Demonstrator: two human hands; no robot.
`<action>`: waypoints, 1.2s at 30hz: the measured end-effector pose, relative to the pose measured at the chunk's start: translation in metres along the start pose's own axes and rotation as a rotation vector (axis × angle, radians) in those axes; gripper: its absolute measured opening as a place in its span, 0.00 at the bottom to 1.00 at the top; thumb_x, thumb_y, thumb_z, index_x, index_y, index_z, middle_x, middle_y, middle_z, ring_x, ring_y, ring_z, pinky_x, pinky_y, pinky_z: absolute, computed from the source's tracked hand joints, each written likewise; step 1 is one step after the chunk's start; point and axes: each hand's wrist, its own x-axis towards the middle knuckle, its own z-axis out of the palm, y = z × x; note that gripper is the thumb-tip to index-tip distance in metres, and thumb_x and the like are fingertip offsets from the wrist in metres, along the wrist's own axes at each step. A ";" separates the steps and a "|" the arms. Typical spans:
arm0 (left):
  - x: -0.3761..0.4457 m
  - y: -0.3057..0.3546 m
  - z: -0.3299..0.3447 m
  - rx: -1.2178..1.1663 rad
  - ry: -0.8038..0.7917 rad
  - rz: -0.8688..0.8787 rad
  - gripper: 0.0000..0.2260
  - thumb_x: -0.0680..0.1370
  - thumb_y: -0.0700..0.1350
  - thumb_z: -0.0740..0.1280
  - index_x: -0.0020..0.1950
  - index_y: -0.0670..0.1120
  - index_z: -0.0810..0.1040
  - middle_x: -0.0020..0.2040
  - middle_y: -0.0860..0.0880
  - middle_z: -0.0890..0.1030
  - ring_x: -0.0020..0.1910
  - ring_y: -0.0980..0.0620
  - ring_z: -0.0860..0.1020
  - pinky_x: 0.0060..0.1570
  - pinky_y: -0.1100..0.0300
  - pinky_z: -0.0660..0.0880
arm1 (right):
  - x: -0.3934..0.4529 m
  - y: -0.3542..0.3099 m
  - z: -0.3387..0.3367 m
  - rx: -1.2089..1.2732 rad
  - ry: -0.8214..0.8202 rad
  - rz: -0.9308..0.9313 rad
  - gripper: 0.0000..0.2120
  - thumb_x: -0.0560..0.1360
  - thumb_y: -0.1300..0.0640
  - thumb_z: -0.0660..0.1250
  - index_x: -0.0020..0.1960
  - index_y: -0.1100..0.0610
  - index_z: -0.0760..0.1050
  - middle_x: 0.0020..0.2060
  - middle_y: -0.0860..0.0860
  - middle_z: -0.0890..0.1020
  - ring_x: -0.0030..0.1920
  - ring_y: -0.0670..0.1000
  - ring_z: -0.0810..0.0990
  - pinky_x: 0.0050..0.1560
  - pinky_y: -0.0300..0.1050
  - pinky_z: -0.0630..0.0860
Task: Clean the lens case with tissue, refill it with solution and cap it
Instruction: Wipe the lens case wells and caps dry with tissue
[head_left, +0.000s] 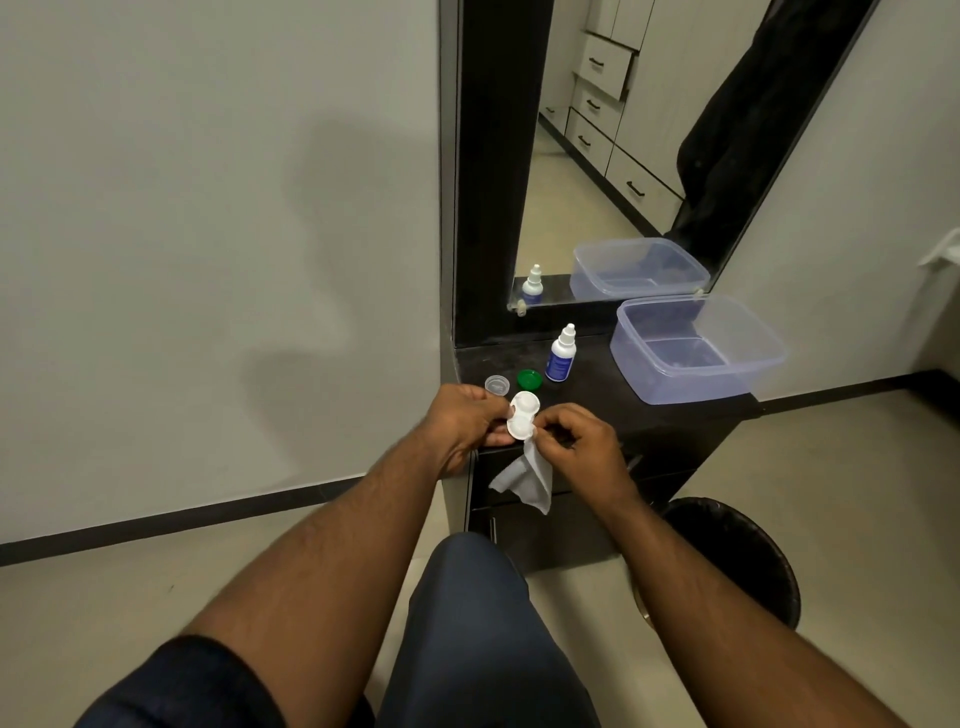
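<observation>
Your left hand (457, 421) grips the lens case (522, 414), your right hand (576, 441) pinches tissue (524, 475), black dresser top (597, 384), mirror (623, 156) at twelve o'clock, bin (737, 556) at four.

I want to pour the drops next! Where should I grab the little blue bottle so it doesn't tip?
Probably hold the solution bottle round its blue middle, coming from the near side. It stands upright on the dark counter, and its white nozzle is narrow. The green cap sits close on its left, so wrap your fingers carefully there.

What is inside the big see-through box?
The plastic box on the dark counter looks empty: its bottom shows through the clear walls. Nothing covers it; no lid is on.
</observation>
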 end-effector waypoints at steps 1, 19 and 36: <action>0.000 0.000 0.000 -0.001 0.000 0.002 0.02 0.72 0.30 0.68 0.41 0.36 0.78 0.35 0.40 0.83 0.30 0.48 0.83 0.36 0.54 0.83 | 0.000 0.000 0.001 -0.013 -0.005 -0.014 0.04 0.71 0.65 0.70 0.46 0.60 0.80 0.43 0.50 0.79 0.44 0.45 0.78 0.45 0.36 0.76; 0.000 0.001 -0.002 0.030 -0.026 0.003 0.01 0.73 0.33 0.69 0.42 0.36 0.80 0.37 0.40 0.83 0.34 0.47 0.84 0.38 0.55 0.83 | 0.011 -0.021 -0.001 0.113 0.126 0.068 0.03 0.73 0.63 0.68 0.44 0.56 0.79 0.43 0.49 0.79 0.44 0.43 0.77 0.46 0.31 0.73; -0.004 0.003 0.000 -0.013 -0.005 -0.026 0.05 0.73 0.32 0.68 0.49 0.32 0.79 0.38 0.38 0.83 0.31 0.48 0.83 0.32 0.58 0.82 | 0.009 -0.016 -0.016 -0.072 -0.151 0.139 0.10 0.70 0.63 0.73 0.51 0.57 0.82 0.45 0.46 0.81 0.46 0.42 0.79 0.47 0.28 0.73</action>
